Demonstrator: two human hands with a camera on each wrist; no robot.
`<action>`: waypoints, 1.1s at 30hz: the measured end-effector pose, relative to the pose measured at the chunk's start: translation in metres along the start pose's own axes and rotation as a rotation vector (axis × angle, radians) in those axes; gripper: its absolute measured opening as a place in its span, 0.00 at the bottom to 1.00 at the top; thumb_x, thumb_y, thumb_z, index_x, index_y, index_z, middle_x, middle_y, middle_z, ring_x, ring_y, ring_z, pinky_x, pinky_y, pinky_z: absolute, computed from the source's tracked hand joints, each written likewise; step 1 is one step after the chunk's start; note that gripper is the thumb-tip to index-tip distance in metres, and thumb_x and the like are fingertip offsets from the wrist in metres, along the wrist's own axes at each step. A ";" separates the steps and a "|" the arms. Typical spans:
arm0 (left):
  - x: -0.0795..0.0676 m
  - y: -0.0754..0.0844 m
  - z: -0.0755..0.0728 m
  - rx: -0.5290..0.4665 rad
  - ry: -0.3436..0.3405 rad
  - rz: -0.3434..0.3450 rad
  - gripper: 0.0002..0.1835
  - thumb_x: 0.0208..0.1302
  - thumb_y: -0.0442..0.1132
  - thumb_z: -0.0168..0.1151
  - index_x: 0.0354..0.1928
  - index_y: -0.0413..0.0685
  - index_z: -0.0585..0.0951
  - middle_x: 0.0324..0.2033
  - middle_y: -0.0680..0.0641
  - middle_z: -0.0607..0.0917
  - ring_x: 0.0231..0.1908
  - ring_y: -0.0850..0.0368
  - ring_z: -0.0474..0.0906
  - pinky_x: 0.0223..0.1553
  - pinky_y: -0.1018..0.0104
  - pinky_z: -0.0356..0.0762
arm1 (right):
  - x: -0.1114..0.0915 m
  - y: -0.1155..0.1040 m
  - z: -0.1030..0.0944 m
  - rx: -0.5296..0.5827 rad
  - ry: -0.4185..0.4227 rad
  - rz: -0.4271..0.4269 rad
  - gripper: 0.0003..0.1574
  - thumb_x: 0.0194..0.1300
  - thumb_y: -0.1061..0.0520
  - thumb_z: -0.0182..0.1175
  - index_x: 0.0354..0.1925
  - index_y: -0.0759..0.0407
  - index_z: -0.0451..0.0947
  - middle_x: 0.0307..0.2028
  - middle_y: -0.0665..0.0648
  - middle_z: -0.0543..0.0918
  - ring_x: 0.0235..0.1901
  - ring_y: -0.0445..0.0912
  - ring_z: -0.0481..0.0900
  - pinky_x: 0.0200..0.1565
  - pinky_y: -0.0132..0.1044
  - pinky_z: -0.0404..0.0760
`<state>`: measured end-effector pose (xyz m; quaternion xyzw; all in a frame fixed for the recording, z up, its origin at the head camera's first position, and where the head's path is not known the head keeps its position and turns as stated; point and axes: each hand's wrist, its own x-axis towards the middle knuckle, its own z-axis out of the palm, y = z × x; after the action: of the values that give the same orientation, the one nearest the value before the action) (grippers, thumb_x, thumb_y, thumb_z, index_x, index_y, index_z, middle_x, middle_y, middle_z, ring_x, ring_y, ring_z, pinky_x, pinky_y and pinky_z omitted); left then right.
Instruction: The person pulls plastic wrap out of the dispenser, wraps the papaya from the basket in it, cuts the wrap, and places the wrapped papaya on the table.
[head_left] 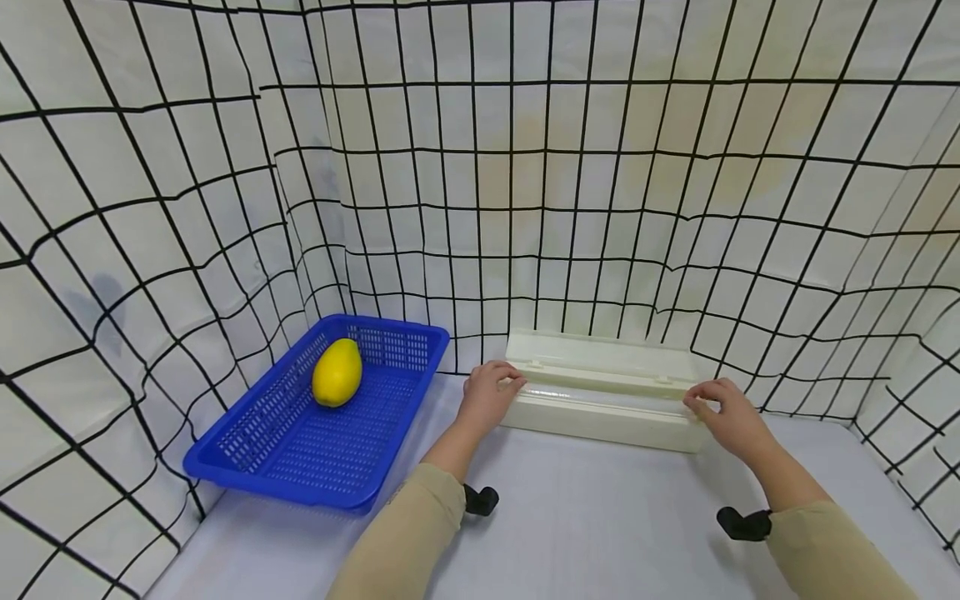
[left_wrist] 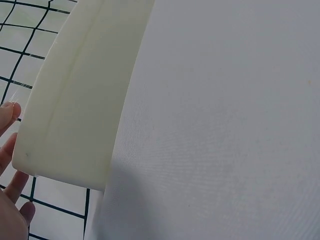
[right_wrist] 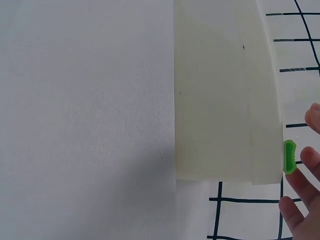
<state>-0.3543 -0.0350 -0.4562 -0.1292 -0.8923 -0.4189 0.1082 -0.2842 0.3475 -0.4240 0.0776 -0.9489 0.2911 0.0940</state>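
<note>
A long, cream-coloured plastic dispenser box (head_left: 600,425) lies lengthwise on the white cloth-covered surface (head_left: 585,517), close to the back wall, its hinged cream lid (head_left: 600,354) tilted back behind it. Clear film (head_left: 600,398) stretches along the opening. At the box's left end the left hand (head_left: 487,396) has a narrow grip, thumb and forefinger pinching the film's edge; at the right end the right hand (head_left: 723,412) pinches likewise. A small bright-green plastic piece (right_wrist: 289,157) sits at the box's right upper edge, just beside the right fingers.

White walls with a black wire grid (head_left: 512,183) rise behind and on both sides, hemming in the lid. To the left, beyond the left forearm and apart from the box, stands a shallow blue perforated plastic basket (head_left: 375,417) holding a yellow lemon (head_left: 337,373). Black mounts (head_left: 482,501) show beneath both wrists, at the beige sleeves (head_left: 405,533).
</note>
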 end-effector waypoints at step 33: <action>0.004 0.012 -0.015 -0.157 0.055 -0.020 0.13 0.69 0.49 0.62 0.45 0.51 0.87 0.59 0.44 0.78 0.63 0.44 0.69 0.65 0.48 0.64 | -0.001 -0.011 -0.012 0.068 0.142 0.089 0.30 0.76 0.42 0.51 0.55 0.67 0.77 0.55 0.68 0.71 0.52 0.63 0.71 0.54 0.62 0.70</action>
<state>-0.3534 -0.0385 -0.4372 -0.1169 -0.8546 -0.4921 0.1178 -0.2796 0.3457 -0.4089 0.0176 -0.9319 0.3320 0.1451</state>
